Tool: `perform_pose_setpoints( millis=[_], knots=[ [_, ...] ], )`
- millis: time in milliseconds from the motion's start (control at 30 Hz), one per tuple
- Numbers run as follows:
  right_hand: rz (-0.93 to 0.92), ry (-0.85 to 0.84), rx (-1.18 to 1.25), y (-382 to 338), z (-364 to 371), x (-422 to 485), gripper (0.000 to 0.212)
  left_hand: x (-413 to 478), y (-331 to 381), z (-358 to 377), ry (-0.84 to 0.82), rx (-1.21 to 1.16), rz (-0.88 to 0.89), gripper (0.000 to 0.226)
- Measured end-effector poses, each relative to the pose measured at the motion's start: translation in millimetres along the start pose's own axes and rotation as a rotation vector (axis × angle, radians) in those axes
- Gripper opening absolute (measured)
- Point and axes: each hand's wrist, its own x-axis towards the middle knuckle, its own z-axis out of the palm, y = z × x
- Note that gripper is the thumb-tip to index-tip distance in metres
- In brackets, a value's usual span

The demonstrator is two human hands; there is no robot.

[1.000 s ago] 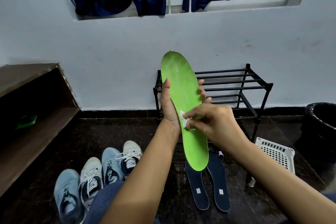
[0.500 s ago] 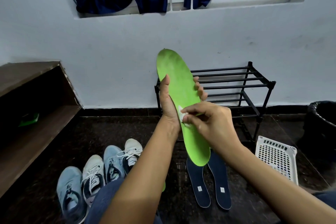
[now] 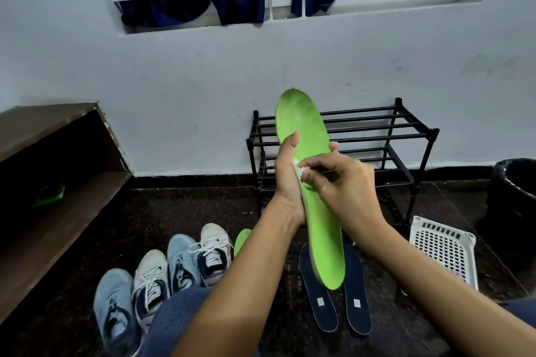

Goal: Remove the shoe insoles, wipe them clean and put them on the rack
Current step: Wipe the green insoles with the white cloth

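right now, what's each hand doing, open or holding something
Left hand: grips the green insole, held upright.
Right hand: pinches a small white wipe against the insole.

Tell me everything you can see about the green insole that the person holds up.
The green insole is long, thin and bright green, foam-like, with dull greyish marks near its rounded toe end. It stands nearly upright, toe up, in front of the black rack. The left hand grips its middle, thumb on the front, fingers behind. The right hand pinches a small white wipe against its surface.
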Motion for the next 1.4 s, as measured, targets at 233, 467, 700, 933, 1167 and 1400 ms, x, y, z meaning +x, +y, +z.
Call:
perform_pose_setpoints(
  millis=[233,467,700,933,1167,1400],
  knots=[
    [-0.027,-0.074,0.014,-5.3,4.3,-13.5,0.015,7.6,16.0,-8.5,-0.001,-0.132,0.044,0.061],
    [0.011,0.004,0.005,3.0,-1.6,-5.9,0.017,-1.5,1.7,1.1,0.016,-0.009,-0.057,0.062],
    [-0.013,-0.079,-0.009,-2.4,5.6,-12.8,0.016,4.4,18.1,-7.0,-0.001,-0.132,0.051,0.061],
    [0.042,-0.015,-0.019,4.3,2.3,-9.0,0.016,-3.8,0.2,-0.2,0.035,-0.044,-0.052,0.057],
    [0.083,-0.102,0.005,2.2,4.9,-13.6,0.014,0.4,8.6,-6.9,0.015,-0.132,0.026,0.054],
    [0.078,-0.041,0.018,0.6,-1.7,-8.8,0.015,2.3,7.1,-8.3,-0.184,-0.126,0.029,0.076]
  ],
)
